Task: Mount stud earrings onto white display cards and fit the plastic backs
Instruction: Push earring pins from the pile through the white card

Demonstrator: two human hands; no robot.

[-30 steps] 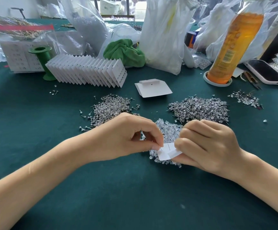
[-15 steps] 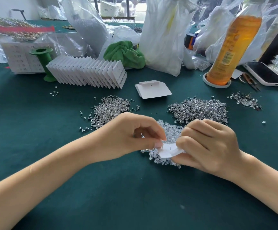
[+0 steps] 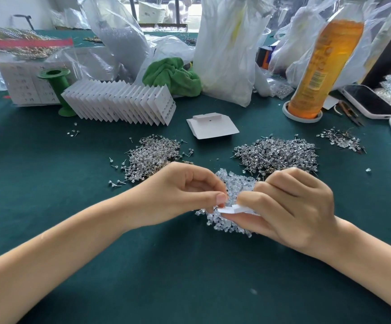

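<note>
Surface: dark green felt table, head view only; plastic bags crowd the far edge.
L hand: fingers curled, thumb + forefinger tips pinched at the left edge of the small white card; whether a plastic back sits between the tips, can't tell.
R hand: fingers curled round the card's right side, thumb under, forefinger on top; grips it.
Card: between both hands, lifted just above the heap of clear plastic backs, seen nearly edge-on, tilted.
Backs heap: directly behind & under the fingertips, partly hidden by both hands.
Stud piles: left stud pile just beyond L hand; right stud pile just beyond R hand; small scatter far right.
Blank card stack: mid-table, beyond the piles, well apart from hands.
Finished cards: fanned row back left, beside green spool.
Other: green cloth behind the row; orange bottle back right, standing in a white ring; phone near right edge.
</note>
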